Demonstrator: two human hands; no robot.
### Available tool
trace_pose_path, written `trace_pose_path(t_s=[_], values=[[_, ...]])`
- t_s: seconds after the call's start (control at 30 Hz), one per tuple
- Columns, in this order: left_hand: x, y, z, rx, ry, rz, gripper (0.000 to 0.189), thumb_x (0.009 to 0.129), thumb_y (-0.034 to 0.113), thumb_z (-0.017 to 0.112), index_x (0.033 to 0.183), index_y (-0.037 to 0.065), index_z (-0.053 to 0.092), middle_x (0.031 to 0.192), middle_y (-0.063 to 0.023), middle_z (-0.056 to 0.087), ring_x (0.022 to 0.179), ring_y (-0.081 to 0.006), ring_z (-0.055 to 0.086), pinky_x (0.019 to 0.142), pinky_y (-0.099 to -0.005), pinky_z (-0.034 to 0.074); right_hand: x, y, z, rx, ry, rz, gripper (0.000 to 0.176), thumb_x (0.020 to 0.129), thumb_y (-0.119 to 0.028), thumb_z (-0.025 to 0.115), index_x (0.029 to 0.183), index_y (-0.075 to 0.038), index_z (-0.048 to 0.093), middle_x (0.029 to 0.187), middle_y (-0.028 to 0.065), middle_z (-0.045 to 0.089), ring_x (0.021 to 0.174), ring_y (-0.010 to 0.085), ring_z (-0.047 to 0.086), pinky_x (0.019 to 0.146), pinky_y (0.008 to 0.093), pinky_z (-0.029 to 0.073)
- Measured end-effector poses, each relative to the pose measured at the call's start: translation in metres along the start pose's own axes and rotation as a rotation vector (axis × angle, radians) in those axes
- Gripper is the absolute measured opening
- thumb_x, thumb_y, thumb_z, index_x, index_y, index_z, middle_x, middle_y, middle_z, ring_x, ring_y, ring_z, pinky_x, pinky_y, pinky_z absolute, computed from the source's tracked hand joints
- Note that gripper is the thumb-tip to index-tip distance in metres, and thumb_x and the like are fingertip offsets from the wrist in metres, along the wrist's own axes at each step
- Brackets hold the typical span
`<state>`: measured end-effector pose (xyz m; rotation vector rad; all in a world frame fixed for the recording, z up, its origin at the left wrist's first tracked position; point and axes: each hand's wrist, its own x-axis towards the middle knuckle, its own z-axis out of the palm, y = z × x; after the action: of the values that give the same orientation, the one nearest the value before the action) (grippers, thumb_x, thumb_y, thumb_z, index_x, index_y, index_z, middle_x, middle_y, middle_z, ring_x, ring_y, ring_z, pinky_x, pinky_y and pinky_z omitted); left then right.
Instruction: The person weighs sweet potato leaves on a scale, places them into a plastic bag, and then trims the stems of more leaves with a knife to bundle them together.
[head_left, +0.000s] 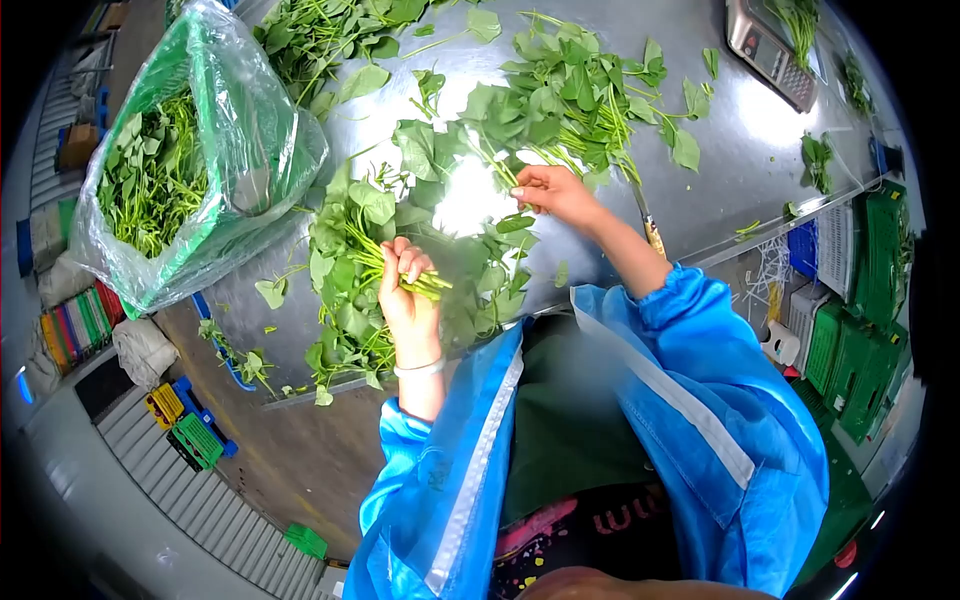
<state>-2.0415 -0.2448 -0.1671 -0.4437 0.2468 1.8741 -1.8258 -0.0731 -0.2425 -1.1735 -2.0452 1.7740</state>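
My left hand (408, 300) is wrapped round a bunch of leafy green stems (350, 270), the cut ends poking out on its right and the leaves spreading to the left. My right hand (560, 195) is closed in a pinch on a leafy green sprig (497, 165), over the metal table (570, 245). Just beyond it lies a loose heap of leafy greens (575, 95). To the right of my right forearm, a knife (652, 235) with a patterned handle rests near the table edge.
A green crate (205, 110) lined with clear plastic, holding leafy greens, stands at the left. More greens (320, 40) lie at the far side. A weighing scale (770, 55) with greens on it sits far right. Green crates (880, 270) are stacked beyond the table's right edge.
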Motion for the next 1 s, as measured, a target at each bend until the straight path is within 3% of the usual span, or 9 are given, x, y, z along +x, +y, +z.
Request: trace_pose_path(t_s=[0.03, 0.07, 0.17, 0.43, 0.5, 0.57, 0.6, 0.7, 1.0], values=[[0.0, -0.002, 0.004, 0.019, 0.041, 0.011, 0.008, 0.097, 0.012, 0.054, 0.101, 0.005, 0.052, 0.091, -0.0037, 0.048, 0.071, -0.0116, 0.044, 0.063, -0.0224, 0.041, -0.008, -0.023, -0.004, 0.68, -0.142, 0.068, 0.016, 0.089, -0.019, 0.065, 0.092, -0.004, 0.06, 0.073, 0.0012, 0.063, 0.061, 0.0112, 0.056, 0.056, 0.0261, 0.044], [0.001, -0.003, 0.005, 0.018, 0.035, 0.008, 0.008, 0.097, 0.012, 0.054, 0.101, 0.005, 0.052, 0.091, -0.0037, 0.048, 0.071, -0.0116, 0.044, 0.063, -0.0224, 0.041, -0.017, -0.042, -0.004, 0.76, -0.203, 0.102, 0.013, 0.092, -0.019, 0.061, 0.09, -0.005, 0.06, 0.074, -0.002, 0.061, 0.062, 0.0039, 0.051, 0.055, 0.0205, 0.04], [0.005, -0.003, -0.001, 0.308, 0.146, 0.078, 0.009, 0.095, 0.008, 0.057, 0.104, 0.008, 0.054, 0.099, -0.006, 0.056, 0.081, -0.012, 0.051, 0.073, -0.0238, 0.046, -0.022, -0.053, 0.013, 0.467, -0.104, 0.038, 0.012, 0.092, -0.018, 0.061, 0.091, -0.006, 0.061, 0.074, -0.0004, 0.062, 0.062, 0.0045, 0.051, 0.055, 0.0203, 0.039], [0.001, -0.04, 0.024, 0.757, 0.332, 0.383, 0.013, 0.09, 0.0, 0.061, 0.095, 0.008, 0.052, 0.109, -0.0114, 0.061, 0.089, -0.0148, 0.06, 0.077, -0.0257, 0.052, -0.047, -0.082, 0.057, 0.631, 0.005, -0.08, 0.018, 0.09, -0.018, 0.064, 0.094, 0.0, 0.062, 0.074, 0.0009, 0.062, 0.064, 0.0084, 0.054, 0.057, 0.0264, 0.044], [0.0, -0.044, 0.031, 0.85, 0.267, 0.371, 0.018, 0.088, -0.003, 0.063, 0.097, 0.007, 0.051, 0.107, -0.0089, 0.06, 0.093, -0.015, 0.058, 0.085, -0.0312, 0.049, -0.051, -0.086, 0.055, 0.454, 0.009, -0.063, 0.021, 0.087, -0.02, 0.067, 0.094, -0.001, 0.062, 0.073, 0.0027, 0.062, 0.063, 0.0119, 0.057, 0.057, 0.0302, 0.045], [0.0, -0.042, 0.025, 0.857, 0.203, 0.378, 0.019, 0.087, -0.005, 0.064, 0.095, 0.007, 0.051, 0.102, -0.0057, 0.058, 0.092, -0.0128, 0.057, 0.083, -0.0307, 0.049, -0.052, -0.091, 0.054, -0.086, 0.084, -0.321, 0.022, 0.084, -0.022, 0.069, 0.095, -0.004, 0.063, 0.072, 0.0052, 0.062, 0.062, 0.0146, 0.058, 0.057, 0.0316, 0.045], [0.0, -0.042, 0.026, 0.897, 0.232, 0.358, 0.02, 0.086, -0.006, 0.064, 0.094, 0.007, 0.051, 0.098, -0.004, 0.057, 0.09, -0.012, 0.056, 0.082, -0.0301, 0.048, -0.051, -0.093, 0.054, -0.181, 0.067, -0.375, 0.019, 0.085, -0.014, 0.069, 0.095, 0.0, 0.06, 0.067, 0.0018, 0.055, 0.064, 0.0079, 0.053, 0.055, 0.0282, 0.042], [-0.001, -0.045, 0.025, 0.963, 0.244, 0.333, 0.021, 0.084, -0.007, 0.065, 0.093, 0.006, 0.051, 0.094, -0.0019, 0.055, 0.086, -0.0113, 0.055, 0.08, -0.0285, 0.047, -0.048, -0.114, 0.055, 0.089, -0.088, -0.003, 0.018, 0.086, -0.014, 0.068, 0.095, -0.001, 0.061, 0.07, 0.0008, 0.057, 0.065, 0.0071, 0.052, 0.057, 0.0267, 0.043], [0.001, -0.039, 0.021, 0.758, 0.32, 0.339, 0.013, 0.089, 0.002, 0.063, 0.094, 0.007, 0.052, 0.095, -0.0069, 0.061, 0.088, -0.0161, 0.057, 0.077, -0.0293, 0.049, -0.035, -0.09, 0.07, 0.662, 0.153, 0.029, 0.019, 0.09, -0.018, 0.064, 0.091, 0.001, 0.063, 0.076, 0.0013, 0.064, 0.068, 0.0085, 0.056, 0.062, 0.0258, 0.045]])
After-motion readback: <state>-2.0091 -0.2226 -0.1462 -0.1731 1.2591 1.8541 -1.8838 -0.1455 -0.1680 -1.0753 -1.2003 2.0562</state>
